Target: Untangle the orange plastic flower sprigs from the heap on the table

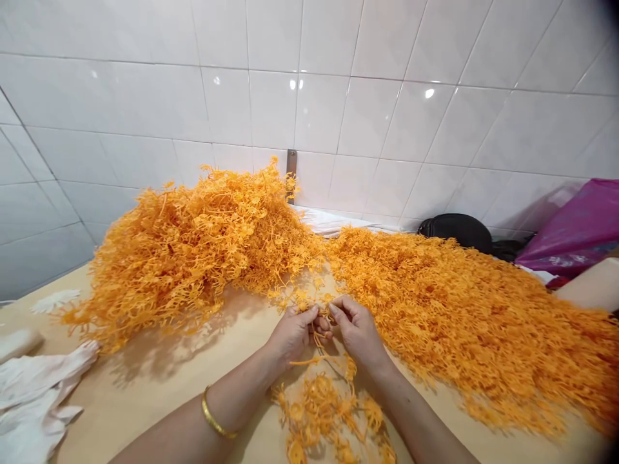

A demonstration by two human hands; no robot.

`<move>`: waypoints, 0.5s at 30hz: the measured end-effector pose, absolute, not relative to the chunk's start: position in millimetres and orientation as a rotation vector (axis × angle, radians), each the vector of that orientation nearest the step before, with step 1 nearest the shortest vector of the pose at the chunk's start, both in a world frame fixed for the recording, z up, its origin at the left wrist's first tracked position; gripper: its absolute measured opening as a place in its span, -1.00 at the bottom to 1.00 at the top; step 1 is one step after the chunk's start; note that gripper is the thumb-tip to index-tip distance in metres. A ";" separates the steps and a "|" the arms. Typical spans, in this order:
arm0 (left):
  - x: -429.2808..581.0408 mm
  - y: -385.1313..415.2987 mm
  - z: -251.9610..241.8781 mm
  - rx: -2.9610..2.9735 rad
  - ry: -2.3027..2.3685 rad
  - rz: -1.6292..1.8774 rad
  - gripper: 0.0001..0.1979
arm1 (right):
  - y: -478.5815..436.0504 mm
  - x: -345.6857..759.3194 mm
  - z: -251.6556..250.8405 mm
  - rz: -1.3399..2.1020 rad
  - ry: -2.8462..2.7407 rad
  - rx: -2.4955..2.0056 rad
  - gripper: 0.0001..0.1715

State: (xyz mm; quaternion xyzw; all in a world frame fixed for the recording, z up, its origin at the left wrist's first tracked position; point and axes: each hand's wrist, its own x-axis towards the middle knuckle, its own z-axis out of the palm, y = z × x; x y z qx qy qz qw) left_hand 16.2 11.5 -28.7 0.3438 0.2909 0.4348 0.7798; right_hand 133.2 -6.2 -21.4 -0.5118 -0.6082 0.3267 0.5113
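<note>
My left hand (300, 328) pinches the thin stem of an orange plastic flower piece (316, 338) between thumb and fingers. Close beside it, my right hand (355, 325) has thumb and forefinger pressed together on another bit of the same orange plastic. The exact spot between the fingertips is too small to make out. Below both hands, between my forearms, lies a small cluster of orange plastic flower pieces (324, 409) with stems. A tall heap of orange stemmed pieces (207, 245) rises to the left, and a wide, flatter pile of orange flower pieces (474, 316) spreads to the right.
White cloth (39, 399) lies at the left on the tan table (193, 393). Against the tiled wall (271, 103) stands a metal bracket (291, 174). A black case (454, 231) and a purple bag (573, 225) sit at the back right.
</note>
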 end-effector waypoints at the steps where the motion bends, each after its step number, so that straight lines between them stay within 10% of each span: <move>1: 16.9 11.6 -29.3 0.751 0.626 0.942 -0.80 | -6.1 131.8 -22.1 0.759 -1.435 -1.253 -0.73; 15: 20.4 7.2 -33.5 0.892 0.682 0.987 -0.74 | -2.2 146.0 -5.2 1.124 -0.967 -1.157 -0.68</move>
